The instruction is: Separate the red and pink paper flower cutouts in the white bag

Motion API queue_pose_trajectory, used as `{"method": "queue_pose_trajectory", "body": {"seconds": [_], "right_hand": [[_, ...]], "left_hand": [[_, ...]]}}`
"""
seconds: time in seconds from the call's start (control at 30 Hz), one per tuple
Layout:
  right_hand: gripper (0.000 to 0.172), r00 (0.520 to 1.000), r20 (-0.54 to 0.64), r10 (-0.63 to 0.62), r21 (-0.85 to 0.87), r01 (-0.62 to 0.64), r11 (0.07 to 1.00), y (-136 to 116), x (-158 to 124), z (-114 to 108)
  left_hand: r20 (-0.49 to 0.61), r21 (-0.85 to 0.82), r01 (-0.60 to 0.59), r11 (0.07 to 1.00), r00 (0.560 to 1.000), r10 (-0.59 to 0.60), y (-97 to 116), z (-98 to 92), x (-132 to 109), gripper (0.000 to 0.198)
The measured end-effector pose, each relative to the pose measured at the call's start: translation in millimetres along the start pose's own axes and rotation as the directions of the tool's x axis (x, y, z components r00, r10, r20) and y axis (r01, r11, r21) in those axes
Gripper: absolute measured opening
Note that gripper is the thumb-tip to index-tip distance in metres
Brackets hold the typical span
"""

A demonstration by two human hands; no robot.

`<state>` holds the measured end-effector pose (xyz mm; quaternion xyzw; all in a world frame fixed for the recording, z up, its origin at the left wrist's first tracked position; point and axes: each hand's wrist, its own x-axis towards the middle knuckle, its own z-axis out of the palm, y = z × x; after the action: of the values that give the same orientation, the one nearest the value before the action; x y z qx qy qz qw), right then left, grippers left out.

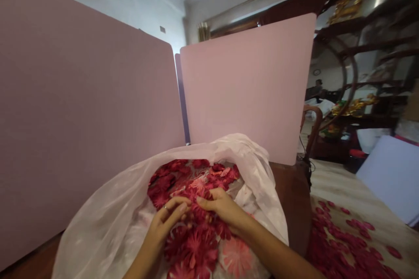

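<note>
Far left, a dusty-pink panel [81, 95] stands upright, with a lighter pink panel [248, 87] beside it at upper center. At lower left to center, a white plastic bag [108, 226] lies open around a heap of dark red and pink flower cutouts [193, 244]. My left hand [168, 222], with a ring [165, 207] on one finger, is half curled on the heap. My right hand [221, 209] is also half curled, fingers together, just beside the left fingertips. I can't tell if either has hold of a cutout. Right of the bag is a dark wooden table [291, 200]. At lower right, more red cutouts [347, 244] lie on a cream cloth [340, 183].
</note>
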<state>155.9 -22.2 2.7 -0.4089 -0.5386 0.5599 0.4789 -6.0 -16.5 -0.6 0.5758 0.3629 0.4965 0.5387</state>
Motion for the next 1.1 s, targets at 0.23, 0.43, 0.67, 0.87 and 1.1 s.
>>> {"method": "queue_pose_trajectory", "body": {"seconds": [0.23,0.43,0.67,0.87,1.1], "right_hand": [[0.051,0.985,0.004,-0.171,-0.159,0.169,0.973,-4.9,-2.3,-1.2],[0.056,0.95,-0.07,-0.305,-0.243,0.281,0.929,-3.8,3.5,-3.0],[0.032,0.939,-0.068,-0.338,-0.357,0.293,0.887,-3.3,0.7,-3.3],[0.029,0.963,-0.059,-0.263,-0.507,0.198,0.839,6.1,2.6,-8.3],[0.037,0.978,-0.023,-0.207,-0.727,0.126,0.675,16.4,8.3,-18.7]], "left_hand": [[-0.042,0.13,-0.033,0.991,0.998,0.039,0.5,8.9,-4.7,0.04],[-0.206,0.19,-0.079,0.979,0.971,0.118,-0.2,-4.3,2.6,0.04],[-0.229,0.242,-0.057,0.969,0.967,0.114,-2.4,-9.4,9.6,0.038],[-0.096,0.286,0.022,0.958,0.995,0.006,-8.4,-4.3,7.2,0.038],[0.065,0.406,-0.086,0.91,0.996,0.065,-14.3,-5.4,5.7,0.027]]}}
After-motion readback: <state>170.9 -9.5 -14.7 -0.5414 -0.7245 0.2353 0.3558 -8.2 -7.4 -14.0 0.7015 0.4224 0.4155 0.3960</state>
